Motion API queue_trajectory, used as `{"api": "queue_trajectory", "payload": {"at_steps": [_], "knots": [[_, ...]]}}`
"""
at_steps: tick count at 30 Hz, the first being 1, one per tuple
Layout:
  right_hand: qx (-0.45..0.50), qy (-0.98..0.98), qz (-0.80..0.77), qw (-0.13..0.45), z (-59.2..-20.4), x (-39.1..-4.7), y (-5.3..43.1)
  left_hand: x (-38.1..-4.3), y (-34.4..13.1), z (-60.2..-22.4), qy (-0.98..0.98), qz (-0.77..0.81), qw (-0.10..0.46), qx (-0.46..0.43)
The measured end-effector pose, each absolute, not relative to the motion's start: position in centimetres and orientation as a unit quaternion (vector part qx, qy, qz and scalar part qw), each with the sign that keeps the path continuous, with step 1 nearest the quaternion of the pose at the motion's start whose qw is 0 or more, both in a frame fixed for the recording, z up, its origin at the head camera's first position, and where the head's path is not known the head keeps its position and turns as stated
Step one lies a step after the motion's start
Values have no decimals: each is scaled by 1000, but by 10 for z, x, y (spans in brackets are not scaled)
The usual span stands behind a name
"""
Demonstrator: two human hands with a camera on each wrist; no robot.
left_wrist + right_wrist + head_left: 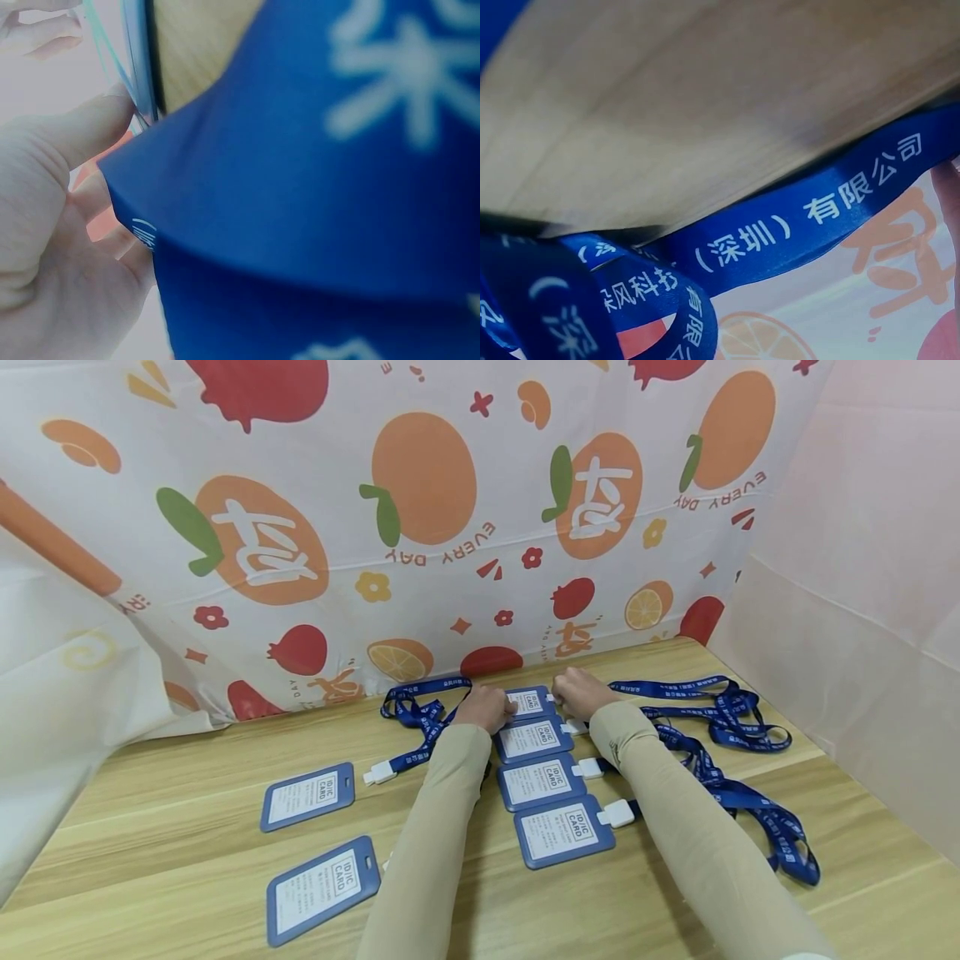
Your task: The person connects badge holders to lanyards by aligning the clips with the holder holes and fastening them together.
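I see the left hand [485,708] pinching the left end of the farthest card holder [531,703], thumb and fingers close together. The right hand [583,692] is at the other end, its fingers curled small around a white clip [551,698]. That card holder lies at the back of the wooden table [187,860], near the fruit cloth [345,635]. In front of it I count three more card holders [542,782] in a row, with blue straps [750,802] going off to the right. Two loose card holders [307,797] lie on the left, and a blue strap [408,758] curls behind the left hand
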State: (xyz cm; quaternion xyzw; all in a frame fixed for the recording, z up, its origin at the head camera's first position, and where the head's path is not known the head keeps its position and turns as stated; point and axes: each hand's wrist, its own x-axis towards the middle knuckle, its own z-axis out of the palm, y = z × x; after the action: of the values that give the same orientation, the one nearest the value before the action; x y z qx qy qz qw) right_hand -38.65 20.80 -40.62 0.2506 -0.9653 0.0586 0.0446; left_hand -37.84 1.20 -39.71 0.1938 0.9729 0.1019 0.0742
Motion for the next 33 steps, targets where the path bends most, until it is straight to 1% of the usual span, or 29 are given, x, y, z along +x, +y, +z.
{"api": "queue_trajectory", "payload": {"at_steps": [6,15,23,33], "knots": [[252,-965,56,46,-407,-387,208,-378,12,-397,973,103,76,192],[246,-967,54,37,-406,-388,203,-379,11,-398,974,95,59,198],[235,-971,48,18,-404,-387,201,-380,11,-400,973,97,69,199],[240,-969,52,19,-401,-385,199,-379,11,-399,974,95,65,193]]}}
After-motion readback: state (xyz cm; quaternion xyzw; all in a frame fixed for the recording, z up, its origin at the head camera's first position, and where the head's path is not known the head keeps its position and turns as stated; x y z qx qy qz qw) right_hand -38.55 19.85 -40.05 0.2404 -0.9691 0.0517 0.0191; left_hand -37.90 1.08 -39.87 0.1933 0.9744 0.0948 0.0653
